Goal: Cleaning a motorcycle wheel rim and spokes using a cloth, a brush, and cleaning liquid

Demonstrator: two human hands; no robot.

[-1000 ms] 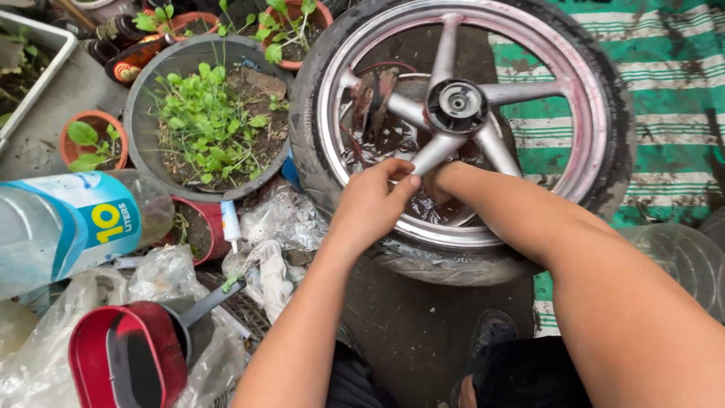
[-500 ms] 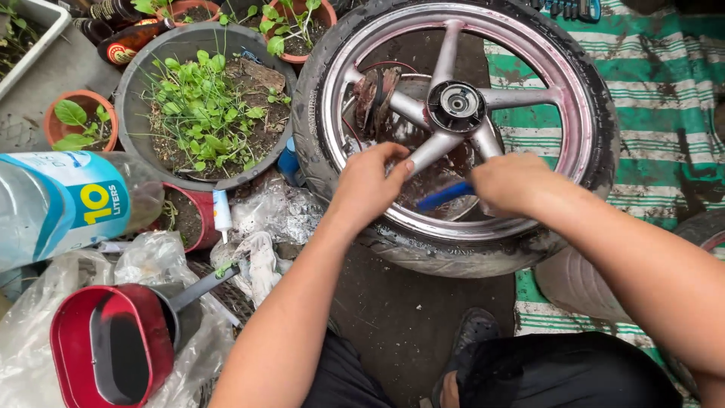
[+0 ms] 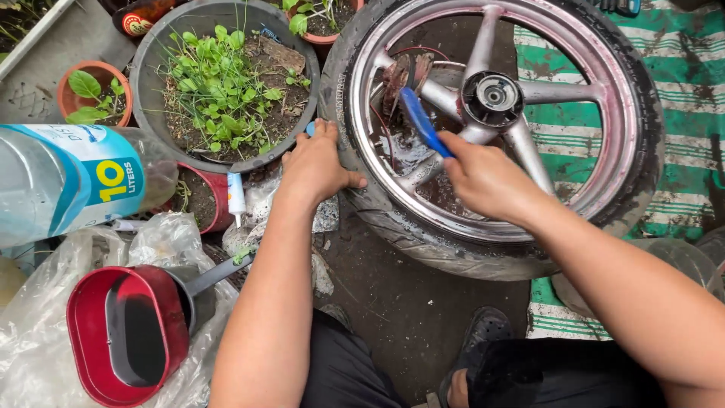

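Observation:
A motorcycle wheel (image 3: 604,219) with a black tyre and a silver spoked rim lies flat on the ground in front of me. My left hand (image 3: 313,166) rests flat on the tyre's left edge, fingers spread. My right hand (image 3: 487,181) grips a blue-handled brush (image 3: 423,121), whose head reaches in between the spokes near the hub (image 3: 492,97). Wet dirt and reddish grime lie inside the rim.
A large black pot of green seedlings (image 3: 223,83) stands left of the wheel, with small terracotta pots (image 3: 91,94) around it. A big clear water bottle (image 3: 68,181) lies at left. A red dipper (image 3: 128,332) sits on plastic bags. A green striped mat (image 3: 680,68) lies under the wheel's right side.
My left hand has moved off the rim to the tyre's outer left edge. My right hand has lifted the blue brush into the spokes near the hub.

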